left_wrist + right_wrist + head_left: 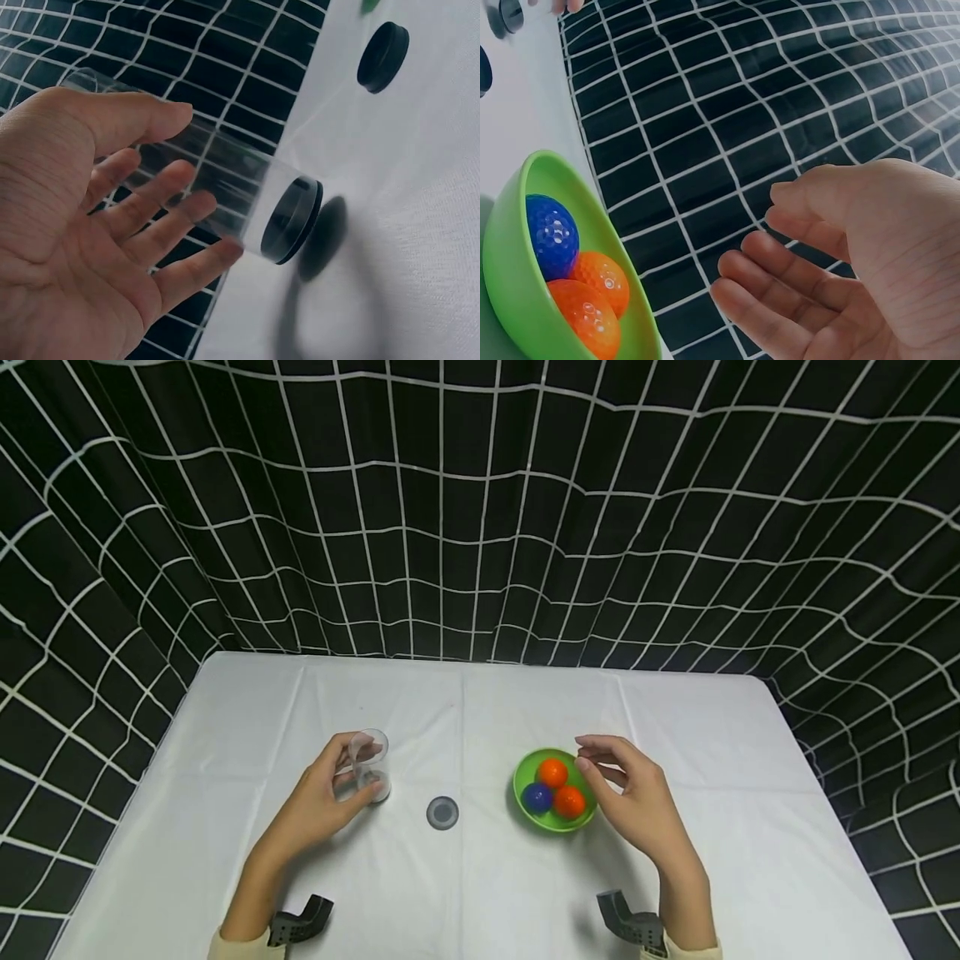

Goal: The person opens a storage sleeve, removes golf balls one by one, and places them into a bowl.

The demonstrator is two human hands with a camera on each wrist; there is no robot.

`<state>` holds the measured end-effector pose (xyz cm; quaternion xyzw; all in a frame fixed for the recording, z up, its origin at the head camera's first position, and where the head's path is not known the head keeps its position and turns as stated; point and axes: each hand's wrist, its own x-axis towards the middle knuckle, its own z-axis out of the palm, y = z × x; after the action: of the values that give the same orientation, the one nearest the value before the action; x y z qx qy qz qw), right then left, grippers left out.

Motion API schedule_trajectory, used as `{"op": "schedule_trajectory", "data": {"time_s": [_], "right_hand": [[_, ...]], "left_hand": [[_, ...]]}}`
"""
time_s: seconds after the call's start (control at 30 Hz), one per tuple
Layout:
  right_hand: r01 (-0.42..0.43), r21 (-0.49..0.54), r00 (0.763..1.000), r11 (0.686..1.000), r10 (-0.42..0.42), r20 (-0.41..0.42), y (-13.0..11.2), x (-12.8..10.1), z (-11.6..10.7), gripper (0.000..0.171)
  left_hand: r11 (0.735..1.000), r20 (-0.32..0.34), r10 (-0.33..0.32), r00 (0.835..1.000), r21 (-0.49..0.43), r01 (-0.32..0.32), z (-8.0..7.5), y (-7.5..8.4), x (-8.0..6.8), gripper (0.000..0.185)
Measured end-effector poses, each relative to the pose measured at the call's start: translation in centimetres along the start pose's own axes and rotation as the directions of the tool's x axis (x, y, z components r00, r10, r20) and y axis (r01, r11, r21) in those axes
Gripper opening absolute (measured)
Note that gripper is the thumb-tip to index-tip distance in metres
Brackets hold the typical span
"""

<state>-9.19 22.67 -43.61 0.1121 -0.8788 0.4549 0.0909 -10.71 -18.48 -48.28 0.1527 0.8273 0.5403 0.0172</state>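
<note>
Left hand (326,793) cupped around a clear plastic tube (370,766) with a dark base cap, upright on the white tablecloth (225,760), left of centre; thumb and fingers loosely curved about its smooth wall. Just right, lying flat, a round dark lid (442,812). Further right, a glossy green bowl (525,772) holding two dimpled orange balls (552,772) and one blue ball (537,797). Right hand (633,797) hovering at the bowl's right rim, fingers relaxed, slightly curled, holding nothing.
</note>
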Motion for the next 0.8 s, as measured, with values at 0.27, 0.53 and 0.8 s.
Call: {"op": "schedule_trajectory", "data": {"time_s": [0.27, 0.53, 0.8], "right_hand": [[0.001, -0.005, 1.0, 1.0, -0.001, 0.015, 0.1, -0.7, 0.4, 0.024], [0.015, 0.003, 1.0, 1.0, -0.015, 0.003, -0.3, -0.6, 0.2, 0.024], [0.02, 0.014, 1.0, 1.0, -0.02, 0.019, -0.9, 0.2, -0.9, 0.026]], "left_hand": [[0.999, 0.002, -0.038, 0.999, -0.023, 0.038, 0.2, -0.8, -1.1, 0.058], [0.998, 0.004, -0.061, 0.998, -0.025, 0.061, -0.2, -1.0, -1.5, 0.057], [0.997, 0.038, -0.069, 0.997, -0.013, 0.07, 0.2, -1.0, -1.1, 0.078]]}}
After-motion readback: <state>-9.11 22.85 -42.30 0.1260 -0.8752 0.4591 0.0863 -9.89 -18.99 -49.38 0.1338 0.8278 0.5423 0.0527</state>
